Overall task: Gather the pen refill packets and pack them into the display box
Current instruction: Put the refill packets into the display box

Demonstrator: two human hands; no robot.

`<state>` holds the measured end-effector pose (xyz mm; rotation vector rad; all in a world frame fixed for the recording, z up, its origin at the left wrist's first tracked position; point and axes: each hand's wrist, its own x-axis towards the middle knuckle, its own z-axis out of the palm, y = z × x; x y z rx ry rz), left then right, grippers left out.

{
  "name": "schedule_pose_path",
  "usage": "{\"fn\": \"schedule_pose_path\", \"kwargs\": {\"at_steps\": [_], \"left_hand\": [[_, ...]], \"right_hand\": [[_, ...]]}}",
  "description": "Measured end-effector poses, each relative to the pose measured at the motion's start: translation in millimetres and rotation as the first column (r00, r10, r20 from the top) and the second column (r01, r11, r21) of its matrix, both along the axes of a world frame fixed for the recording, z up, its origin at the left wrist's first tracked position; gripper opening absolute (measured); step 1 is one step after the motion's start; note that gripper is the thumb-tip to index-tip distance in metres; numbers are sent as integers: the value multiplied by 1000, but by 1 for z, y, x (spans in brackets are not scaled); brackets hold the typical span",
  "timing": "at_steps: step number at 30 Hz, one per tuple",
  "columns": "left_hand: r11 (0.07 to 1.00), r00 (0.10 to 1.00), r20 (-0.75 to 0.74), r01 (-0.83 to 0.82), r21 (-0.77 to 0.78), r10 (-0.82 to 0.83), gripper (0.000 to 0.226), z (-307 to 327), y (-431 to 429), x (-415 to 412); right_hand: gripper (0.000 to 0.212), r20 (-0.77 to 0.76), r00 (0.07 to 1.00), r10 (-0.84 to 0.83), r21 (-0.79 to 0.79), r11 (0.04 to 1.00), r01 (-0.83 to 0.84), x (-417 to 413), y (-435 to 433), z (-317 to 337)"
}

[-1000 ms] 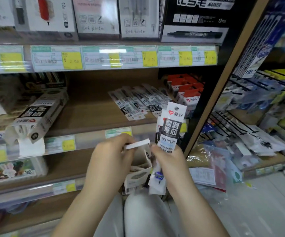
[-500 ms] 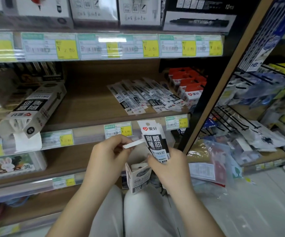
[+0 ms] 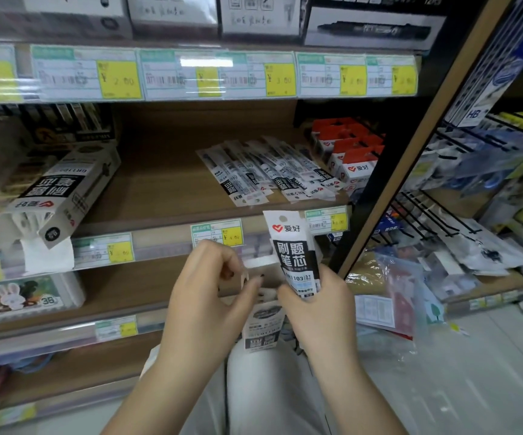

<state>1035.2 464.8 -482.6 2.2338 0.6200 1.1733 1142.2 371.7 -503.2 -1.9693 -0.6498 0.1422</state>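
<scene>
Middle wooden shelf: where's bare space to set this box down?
Bare wood lies between the tipped white-and-black cardboard carton at left and the fanned clear refill packets. The right end is crowded: packets sit right beside red-topped white boxes.
</scene>
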Motion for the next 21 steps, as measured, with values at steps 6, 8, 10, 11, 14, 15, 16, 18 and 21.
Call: {"fn": "schedule_pose_path", "kwargs": {"at_steps": [6,8,10,11,14,15,16,18,21], "left_hand": [[976,971,-161,192,99,-174,9,-1,-18,-7],[976,946,-285,191,101,-156,17,-3,-20,-8],[985,912,-402,136,107,-82,29,-2,-20,-9],[985,890,-452,119,125,-50,34,-2,-20,-9],[964,812,-583,121,237,42,31,-3,-25,-6],[957,783,-617,115,266,77,29,-2,-27,-3],[952,750,-654,116,284,104,33,-1,-30,0],[955,701,-702,102,278,129,42,4,-34,5],[970,735,-668,57,237,120,46,9,-28,3]], "right_hand": [[14,16,1000,24,-44,999,-24,-2,3,1],[21,-25,999,36,-18,999,-36,-3,3,2],[23,-108,992,59,40,998,-55,-2,2,3],[23,-150,986,74,65,996,-64,-2,2,3],[23,-249,963,106,128,989,-76,-5,2,3],[24,-270,957,105,144,987,-67,-5,3,3],[25,-288,952,98,159,986,-53,-4,4,3],[23,-315,945,85,183,983,-28,-4,6,2],[9,-315,947,68,193,981,-6,-2,8,-1]]}}
